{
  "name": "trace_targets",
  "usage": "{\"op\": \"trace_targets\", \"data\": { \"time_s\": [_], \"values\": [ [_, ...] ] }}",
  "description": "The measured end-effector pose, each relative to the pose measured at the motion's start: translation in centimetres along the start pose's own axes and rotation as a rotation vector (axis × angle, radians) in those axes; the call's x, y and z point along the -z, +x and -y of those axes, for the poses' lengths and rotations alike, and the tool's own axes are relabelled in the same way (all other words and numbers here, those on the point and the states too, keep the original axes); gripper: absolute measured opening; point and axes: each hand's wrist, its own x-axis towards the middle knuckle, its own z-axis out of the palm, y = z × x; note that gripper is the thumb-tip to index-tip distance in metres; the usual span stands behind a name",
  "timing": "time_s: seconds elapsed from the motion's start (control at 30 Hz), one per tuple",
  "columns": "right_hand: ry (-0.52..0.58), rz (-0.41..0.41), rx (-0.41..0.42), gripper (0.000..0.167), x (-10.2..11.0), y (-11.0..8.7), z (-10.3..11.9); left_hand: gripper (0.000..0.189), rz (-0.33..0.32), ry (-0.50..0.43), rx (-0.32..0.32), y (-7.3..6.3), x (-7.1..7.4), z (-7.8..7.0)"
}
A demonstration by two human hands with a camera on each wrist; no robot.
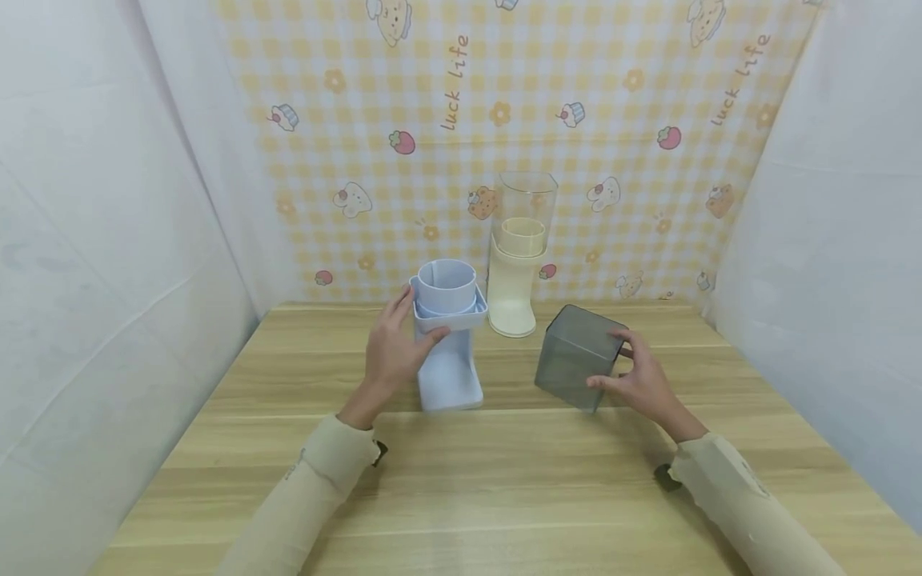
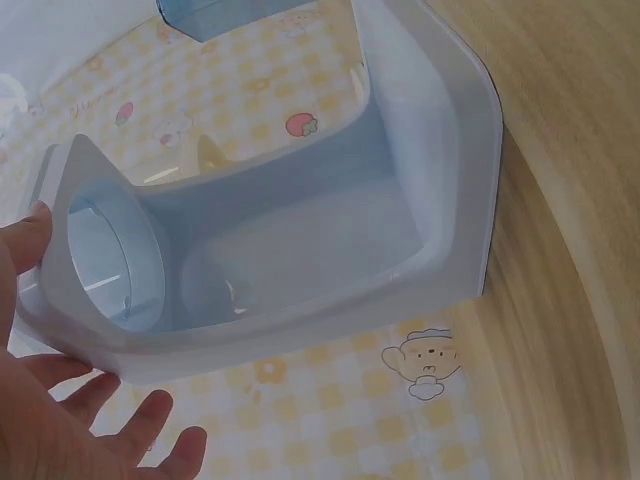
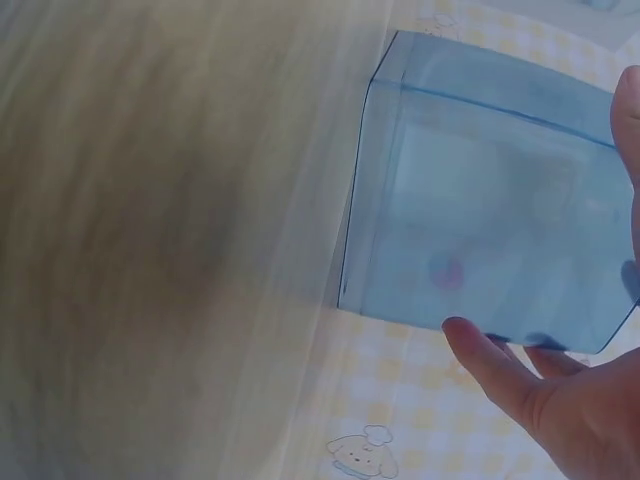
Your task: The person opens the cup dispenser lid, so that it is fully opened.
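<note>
A pale blue plastic stand stands upright on the table, with a square collar at its top and a round cup set in it. My left hand grips the collar, thumb at the front and fingers along the left side. In the left wrist view, the blue stand shows its open hollow front and the round hole under the collar. My right hand holds a translucent grey square container by its right side, tilted. Whether the container touches the table cannot be told.
Behind the blue stand, a cream stand of like shape carries a clear container on top. The wooden table ends at a yellow checked cloth at the back. White cloth hangs on both sides.
</note>
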Motion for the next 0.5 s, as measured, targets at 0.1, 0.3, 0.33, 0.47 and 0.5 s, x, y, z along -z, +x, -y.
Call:
{"op": "trace_targets", "data": {
  "time_s": [0.1,0.3,0.33,0.47,0.5],
  "values": [
    [-0.052,-0.023,0.021,0.091,0.2,0.0,-0.1,0.084,0.003,-0.009,0.007,0.2,0.0,0.0],
    [-0.173,-0.036,0.048,0.088,0.4,0.1,0.3,0.082,-0.013,-0.02,0.03,0.8,-0.1,0.2],
    [-0.192,-0.037,0.05,0.087,0.4,0.1,0.4,0.082,-0.015,-0.024,0.036,0.8,-0.1,0.3],
    [-0.242,-0.048,0.056,0.083,0.4,0.2,0.5,0.08,-0.025,-0.029,0.043,1.1,-0.2,0.5],
    [-0.249,-0.05,0.057,0.083,0.4,0.3,0.6,0.079,-0.028,-0.026,0.041,1.2,-0.2,0.6]
  ]
}}
